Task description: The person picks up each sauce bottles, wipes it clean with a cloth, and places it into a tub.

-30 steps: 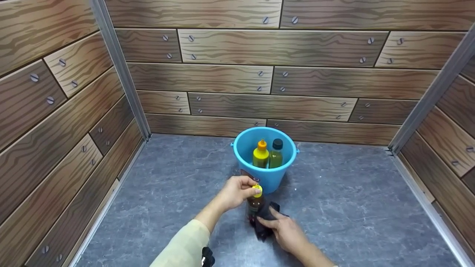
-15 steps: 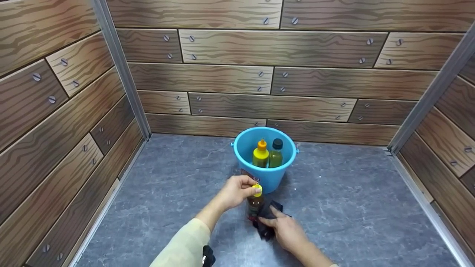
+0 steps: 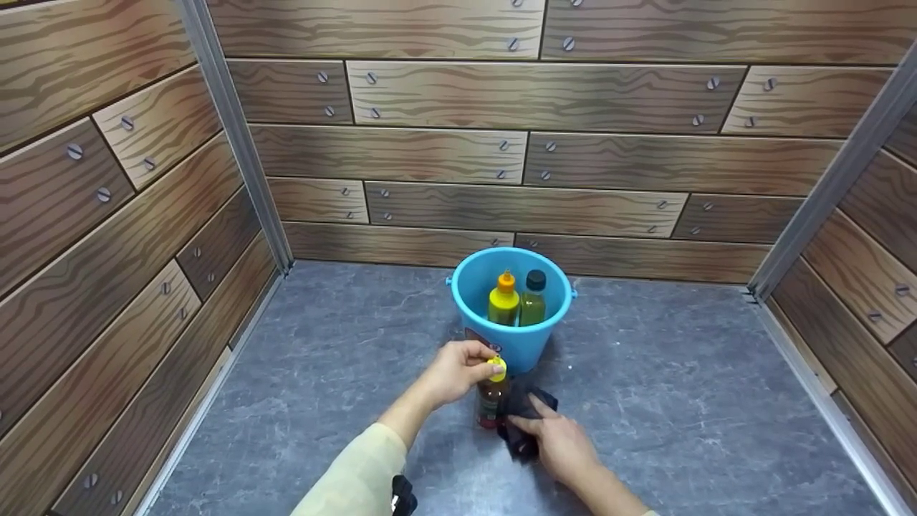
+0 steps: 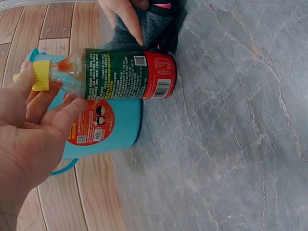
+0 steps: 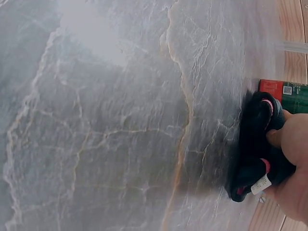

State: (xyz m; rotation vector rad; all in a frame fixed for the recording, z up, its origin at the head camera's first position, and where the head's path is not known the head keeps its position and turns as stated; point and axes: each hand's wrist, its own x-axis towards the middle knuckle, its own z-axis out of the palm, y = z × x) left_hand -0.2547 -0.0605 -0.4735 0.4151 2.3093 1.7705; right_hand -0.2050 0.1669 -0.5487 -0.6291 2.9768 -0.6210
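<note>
A sauce bottle with a green and red label stands upright on the grey floor, in front of the blue bucket. My left hand pinches its yellow cap between thumb and fingers. Against the bottle's right side lies a dark cloth with pink edging, bunched up. My right hand holds this cloth, its fingers partly buried in the folds. In the right wrist view the cloth shows a white tag, and the hand hides much of the bottle.
Inside the bucket stand a yellow bottle with an orange nozzle and a green bottle with a black cap. Wood-patterned walls enclose the grey marbled floor at the back and both sides.
My right hand has shifted slightly right with the cloth, uncovering more of the bottle's lower part. The left hand stays on the cap, and the bottle has not visibly moved.
</note>
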